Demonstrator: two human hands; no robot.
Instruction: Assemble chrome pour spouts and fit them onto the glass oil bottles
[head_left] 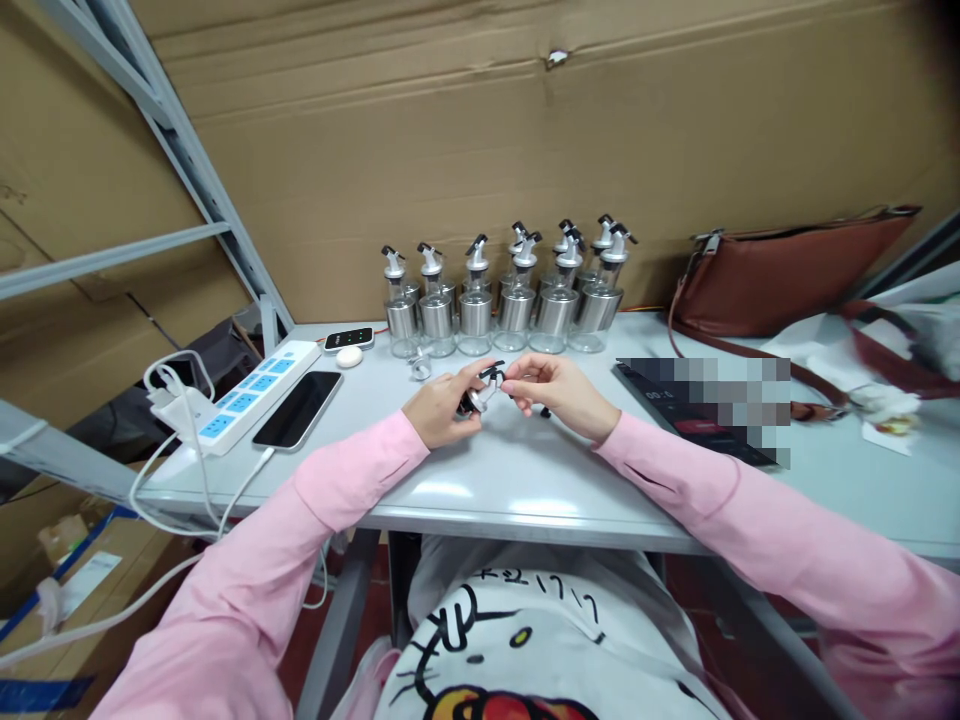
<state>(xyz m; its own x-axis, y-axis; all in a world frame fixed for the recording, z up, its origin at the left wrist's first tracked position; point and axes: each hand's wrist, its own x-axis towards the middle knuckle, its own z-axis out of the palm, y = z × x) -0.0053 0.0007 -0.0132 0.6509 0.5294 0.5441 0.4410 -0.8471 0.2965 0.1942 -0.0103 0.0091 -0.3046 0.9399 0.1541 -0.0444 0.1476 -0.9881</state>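
Note:
My left hand [444,408] is closed around a silver bottle pourer spout [481,399] with a black flip cap [492,370], held just above the table. The fingertips of my right hand [551,388] pinch at the cap end of this spout; whether a small part sits between them is too fine to tell. A small black piece [545,412] shows just under my right fingers. Behind my hands stand several glass bottles [475,318] with steel bands, many topped with like spouts. Left of them lies a small clear and silver piece [420,367].
On the left are a power strip [255,395] with cables, a phone [298,410], a small black-faced device [349,339] and a round white case [349,357]. To the right lie a partly blurred dark screen [675,400] and a brown bag [795,275]. Cardboard [450,130] lines the back.

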